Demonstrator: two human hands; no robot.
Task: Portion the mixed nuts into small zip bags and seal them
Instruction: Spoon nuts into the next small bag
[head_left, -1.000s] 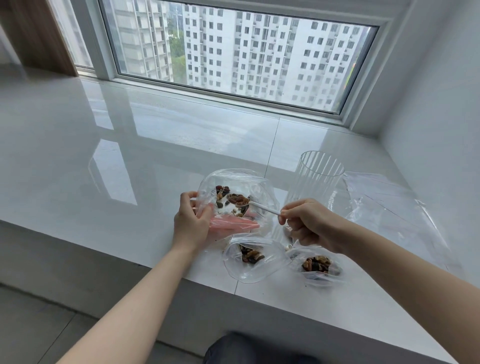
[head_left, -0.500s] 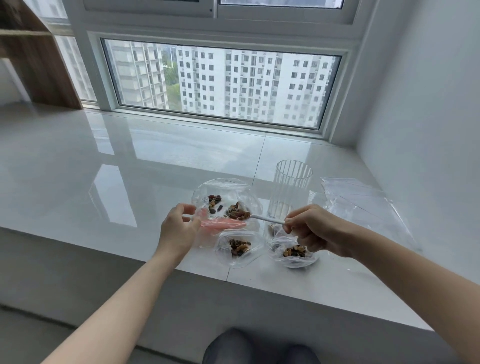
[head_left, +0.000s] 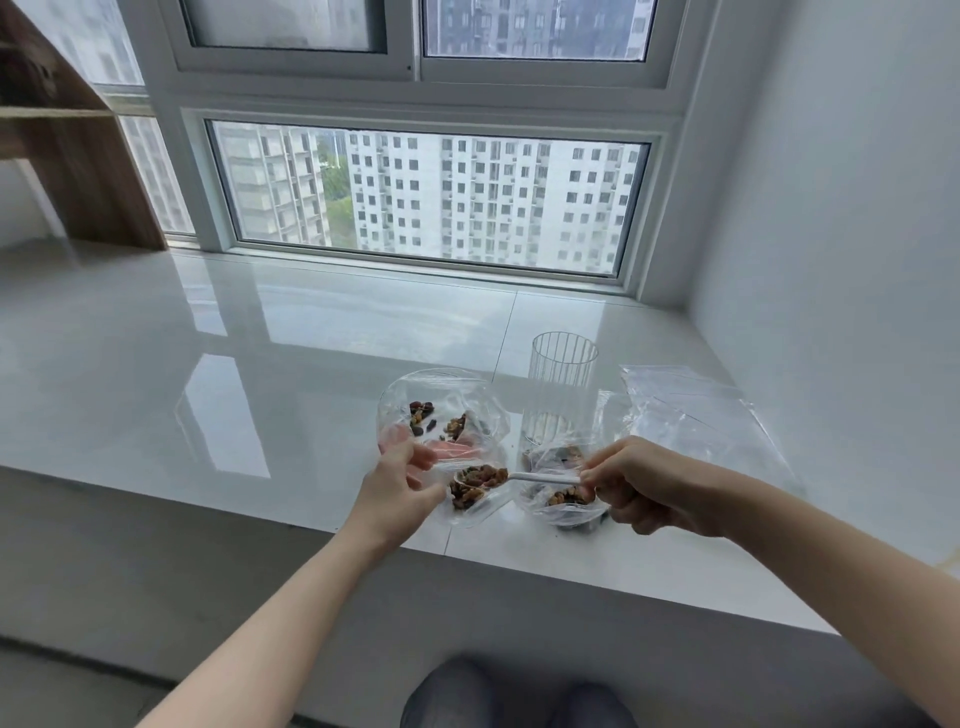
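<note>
A large clear bag with a pink zip strip (head_left: 441, 410) lies on the white sill and holds a few mixed nuts. My left hand (head_left: 400, 488) pinches plastic where this bag meets a small zip bag (head_left: 475, 501) with nuts in it. My right hand (head_left: 649, 486) grips the handle of a white plastic spoon (head_left: 540, 477). The spoon's bowl, heaped with nuts, hovers over the small bag's mouth. A second small zip bag (head_left: 569, 506) with nuts sits under my right hand, partly hidden by it.
A tall ribbed clear cup (head_left: 561, 379) stands just behind the bags. Flat clear bags (head_left: 691, 415) lie at the right, near the white wall. The sill's front edge (head_left: 519, 564) runs just below my hands. A window spans the back.
The spoon has come out of the large bag loaded with nuts and moved toward me, over the small bag. My left hand shifted down to the small bag's mouth. The camera tilted up.
</note>
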